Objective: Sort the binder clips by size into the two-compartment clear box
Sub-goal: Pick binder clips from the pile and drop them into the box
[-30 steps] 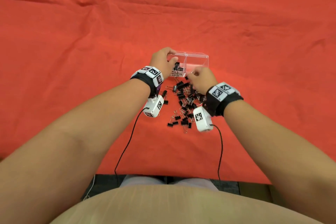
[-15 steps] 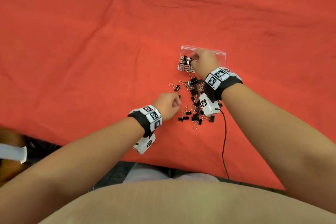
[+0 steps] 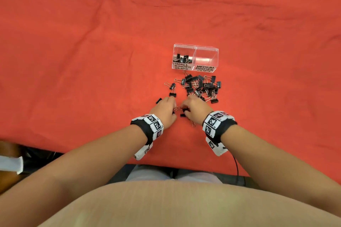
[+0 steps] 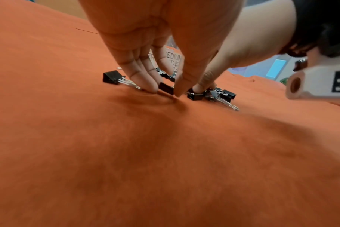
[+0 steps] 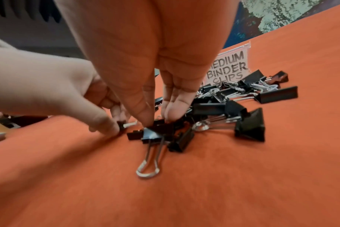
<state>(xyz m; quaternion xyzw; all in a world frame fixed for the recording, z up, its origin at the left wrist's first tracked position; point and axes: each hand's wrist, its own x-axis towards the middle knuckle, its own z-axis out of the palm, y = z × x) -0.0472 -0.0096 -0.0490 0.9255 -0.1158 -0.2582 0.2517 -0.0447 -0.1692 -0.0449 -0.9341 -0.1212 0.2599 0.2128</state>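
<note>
The clear two-compartment box (image 3: 196, 48) stands on the red cloth. Its left half, labelled SMALL BINDER CLIPS, holds several black clips (image 3: 181, 58); the right half, labelled MEDIUM (image 5: 228, 69), shows none. A pile of black binder clips (image 3: 202, 86) lies just in front of the box. My left hand (image 3: 166, 109) is at the pile's near left, thumb and fingers pinching a small clip (image 4: 166, 88) on the cloth. My right hand (image 3: 191, 109) is beside it, fingertips (image 5: 170, 118) and thumb closed on a clip (image 5: 161, 127) among a small cluster.
Loose clips (image 3: 172, 86) lie left of the pile, one (image 4: 112, 77) just beyond my left fingers. The table's near edge (image 3: 110, 156) is close behind my wrists. A black cable (image 3: 237, 167) trails from the right wrist camera. Wrinkled cloth (image 3: 92, 42) stretches all around.
My right hand has come back from the box to the near side of the pile. My left hand has shifted right to meet it and closed on a small clip.
</note>
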